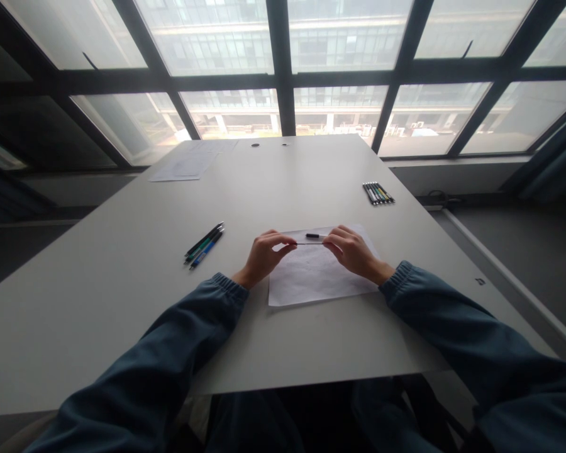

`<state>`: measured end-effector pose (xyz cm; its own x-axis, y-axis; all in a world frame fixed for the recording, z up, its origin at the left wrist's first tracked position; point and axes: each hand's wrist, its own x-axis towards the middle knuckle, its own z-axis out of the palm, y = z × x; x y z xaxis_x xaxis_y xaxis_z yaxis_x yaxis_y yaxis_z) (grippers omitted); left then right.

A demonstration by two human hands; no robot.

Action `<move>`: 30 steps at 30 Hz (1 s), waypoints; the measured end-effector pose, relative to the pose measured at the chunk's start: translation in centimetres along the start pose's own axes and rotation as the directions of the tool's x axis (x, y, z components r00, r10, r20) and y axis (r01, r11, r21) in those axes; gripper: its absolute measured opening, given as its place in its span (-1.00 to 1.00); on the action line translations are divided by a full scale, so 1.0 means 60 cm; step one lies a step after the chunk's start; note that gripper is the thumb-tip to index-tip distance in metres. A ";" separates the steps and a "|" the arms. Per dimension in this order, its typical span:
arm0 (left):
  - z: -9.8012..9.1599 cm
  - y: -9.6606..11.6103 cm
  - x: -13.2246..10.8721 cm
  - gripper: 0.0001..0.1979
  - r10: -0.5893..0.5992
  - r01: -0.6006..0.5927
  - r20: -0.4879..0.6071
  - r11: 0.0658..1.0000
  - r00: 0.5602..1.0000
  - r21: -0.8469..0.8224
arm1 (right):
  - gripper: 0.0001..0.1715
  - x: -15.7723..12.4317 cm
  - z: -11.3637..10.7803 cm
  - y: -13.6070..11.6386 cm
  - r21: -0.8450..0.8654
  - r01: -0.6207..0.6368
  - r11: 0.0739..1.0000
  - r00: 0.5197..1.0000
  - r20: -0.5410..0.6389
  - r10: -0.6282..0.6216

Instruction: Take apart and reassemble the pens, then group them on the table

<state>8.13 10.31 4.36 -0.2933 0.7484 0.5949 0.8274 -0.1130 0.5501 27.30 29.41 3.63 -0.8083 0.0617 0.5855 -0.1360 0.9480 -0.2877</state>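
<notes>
Above a white sheet of paper [318,277], my left hand [268,251] and my right hand [351,250] face each other. A thin dark stick-like piece [310,244] spans the gap between them, its left end pinched by my left fingertips and its right end by my right fingertips. What exactly this piece is cannot be made out. Just beyond it lies a short black-and-white pen part [315,236], close to my right fingers, which hide its right end.
To the left on the white table [136,302] lie several pens [204,245]. A row of several pens [378,193] sits near the right edge. More paper [182,165] is at the far left, before the windows. A small dark disc [255,145] lies at the far edge.
</notes>
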 end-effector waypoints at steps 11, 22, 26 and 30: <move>0.007 0.001 -0.004 -0.83 0.104 -0.105 0.077 0.994 0.992 0.013 | -0.75 0.001 -0.003 -0.004 0.049 0.048 0.998 0.999 0.018 -0.049; 0.001 0.007 -0.001 -0.84 0.112 -0.117 0.074 0.990 0.991 0.073 | -0.74 0.002 -0.004 -0.008 0.047 0.077 0.996 0.996 0.034 -0.079; 0.000 0.004 0.000 -0.84 0.074 -0.073 -0.012 0.994 0.997 0.075 | -0.73 0.001 -0.004 -0.002 0.011 -0.067 0.998 0.986 -0.150 0.068; -0.003 0.002 0.002 -0.84 0.017 -0.008 -0.085 0.994 0.996 0.106 | -0.70 -0.002 0.002 0.018 -0.039 -0.261 0.965 0.932 -0.269 0.242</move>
<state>8.11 10.27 4.58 -0.3191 0.6879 0.6519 0.8758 -0.0488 0.4802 27.20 30.41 3.15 -0.6328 0.3704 0.6800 0.1023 0.9105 -0.4007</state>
